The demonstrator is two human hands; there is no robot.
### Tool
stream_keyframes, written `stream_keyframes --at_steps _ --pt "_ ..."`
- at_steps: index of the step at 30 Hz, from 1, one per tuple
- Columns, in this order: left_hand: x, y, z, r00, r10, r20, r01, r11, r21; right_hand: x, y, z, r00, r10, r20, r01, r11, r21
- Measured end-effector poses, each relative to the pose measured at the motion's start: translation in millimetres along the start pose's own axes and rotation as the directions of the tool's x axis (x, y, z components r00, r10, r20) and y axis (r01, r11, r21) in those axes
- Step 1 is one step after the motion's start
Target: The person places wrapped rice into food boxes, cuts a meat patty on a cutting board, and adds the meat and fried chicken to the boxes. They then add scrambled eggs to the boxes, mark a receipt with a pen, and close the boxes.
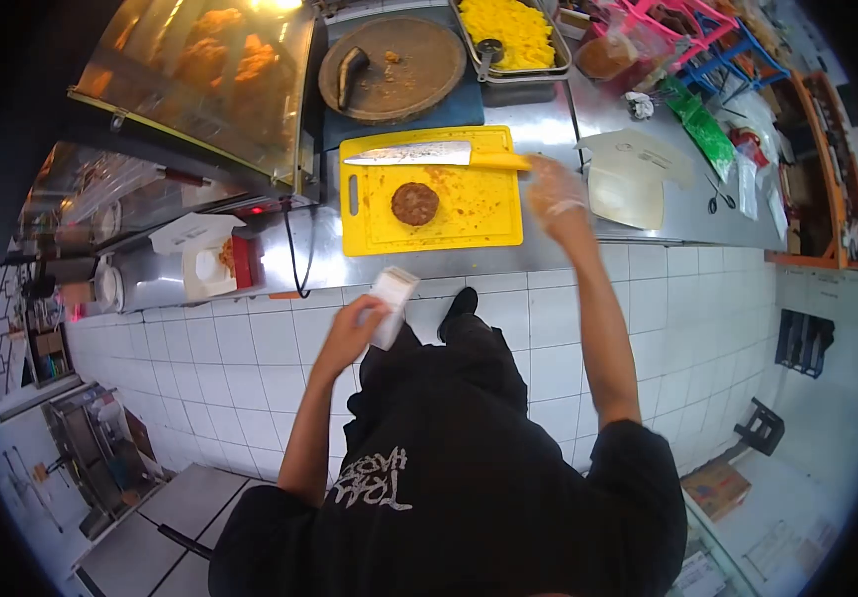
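Steel counter (540, 121): our left hand (354, 333) grips a carton (394, 297) below the board (483, 211); right hand (555, 191) beside it, hold unclear. Likely preparation, needing steady placement.

White square tiles (548, 338) are covering the wall below the metal counter (469, 261). A dark stool (761, 426) is standing on the right.

A loose black T-shirt (488, 478) with short sleeves is being worn; pale, brush-like lettering (374, 480) is being shown nearer the body than the left hand (354, 330). Black trousers (439, 373) and, to this hand's right, a black shoe (460, 310) are being worn. Over the right hand (556, 194), a clear thin glove (564, 207) is being worn.
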State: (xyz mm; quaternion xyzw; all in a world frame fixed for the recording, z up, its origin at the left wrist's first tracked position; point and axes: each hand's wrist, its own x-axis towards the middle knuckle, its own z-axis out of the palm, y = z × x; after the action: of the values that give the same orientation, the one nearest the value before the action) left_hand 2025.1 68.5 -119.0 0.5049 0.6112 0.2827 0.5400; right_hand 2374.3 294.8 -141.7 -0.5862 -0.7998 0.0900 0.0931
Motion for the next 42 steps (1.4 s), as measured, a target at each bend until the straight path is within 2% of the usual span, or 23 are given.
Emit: stream_keyframes --at_steps 2,3,5,6,7,8,10,12,15,19,21,24,26,27,30,32,33,34,36,38,40,41,42 --pt "-19 -12 -29 0.981 -0.076 -0.177 0.069 0.996 -0.050 33 -43 31 0.982 -0.183 0.043 0.186 0.913 -0.363" --pt "-27 -5 -37 0.954 -0.168 -0.247 0.142 0.983 -0.120 41 -67 33 0.979 -0.198 0.048 0.202 0.911 -0.359" --pt "-32 -16 -51 0.925 -0.165 -0.343 0.128 0.984 -0.127 56 -115 25 0.859 -0.243 0.450 0.379 0.893 -0.242" --pt "-36 -24 -52 0.892 -0.166 -0.420 0.118 0.984 -0.137 53 -135 22 0.851 -0.249 0.462 0.391 0.888 -0.242" --pt "-36 -29 -51 0.871 -0.214 -0.442 0.104 0.960 -0.259 45 -153 20 0.799 -0.352 0.488 0.512 0.824 -0.244" --pt "-35 -37 -49 0.870 -0.222 -0.441 0.103 0.956 -0.276 41 -165 18 0.734 -0.446 0.512 0.622 0.743 -0.245" --pt "-31 -48 -51 0.891 -0.208 -0.404 0.075 0.944 -0.321 46 -174 40 0.746 -0.508 0.431 0.644 0.715 -0.271" --pt "-26 -50 -57 0.904 -0.217 -0.369 0.088 0.937 -0.337 61 -189 47 0.698 -0.381 0.606 0.594 0.781 -0.192" --pt "-22 -46 -70 0.935 -0.204 -0.290 0.101 0.937 -0.334 72 -201 46 0.635 -0.298 0.713 0.591 0.782 -0.199" --pt "-16 -53 -94 0.955 -0.208 -0.210 0.136 0.940 -0.313 76 -210 42 0.626 -0.230 0.745 0.548 0.809 -0.212" --pt "-12 -59 -109 0.965 -0.155 -0.210 0.089 0.952 -0.291 71 -204 36 0.684 -0.379 0.623 0.669 0.665 -0.331" --pt "-9 -63 -132 0.976 -0.027 -0.217 -0.003 0.991 -0.134 90 -156 32 0.799 -0.251 0.547 0.445 0.858 -0.256" --pt "-4 -57 -144 0.985 -0.066 -0.161 0.049 0.993 -0.109 96 -130 35 0.877 0.026 0.479 0.279 0.785 -0.554" --pt "1 -56 -150 0.993 -0.059 -0.104 0.052 0.996 -0.068 95 -120 41 0.877 0.052 0.477 0.253 0.795 -0.552" --pt "21 -49 -159 0.997 0.078 -0.021 -0.077 0.996 0.055 96 -99 54 0.932 0.097 0.350 0.140 0.793 -0.593" --pt "30 -35 -157 0.971 0.239 -0.029 -0.234 0.965 0.116 98 -89 59 0.951 -0.053 0.304 0.213 0.827 -0.521" --pt "32 -20 -159 0.992 0.127 0.025 -0.129 0.976 0.176 95 -84 59 0.954 -0.137 0.268 0.252 0.850 -0.463" --pt "37 -17 -155 0.992 0.119 0.034 -0.123 0.975 0.184 90 -96 44 0.954 -0.130 0.270 0.246 0.857 -0.454" --pt "50 -12 -144 0.971 0.238 0.015 -0.218 0.862 0.458 77 -134 -2 0.905 0.011 0.424 0.139 0.937 -0.320" --pt "59 -10 -130 0.984 0.168 0.054 -0.171 0.841 0.513 58 -118 27 0.906 0.061 0.418 0.076 0.950 -0.304" --pt "71 -7 -117 0.971 0.235 0.040 -0.219 0.812 0.541 36 -84 79 0.966 -0.098 0.241 0.158 0.957 -0.244" --pt "75 5 -113 0.973 0.220 0.065 -0.215 0.780 0.587 17 -143 16 0.930 0.118 0.349 -0.062 0.984 -0.167" --pt "81 7 -108 0.974 0.216 0.065 -0.212 0.780 0.589 0 -152 25 0.929 0.117 0.352 -0.062 0.985 -0.164"
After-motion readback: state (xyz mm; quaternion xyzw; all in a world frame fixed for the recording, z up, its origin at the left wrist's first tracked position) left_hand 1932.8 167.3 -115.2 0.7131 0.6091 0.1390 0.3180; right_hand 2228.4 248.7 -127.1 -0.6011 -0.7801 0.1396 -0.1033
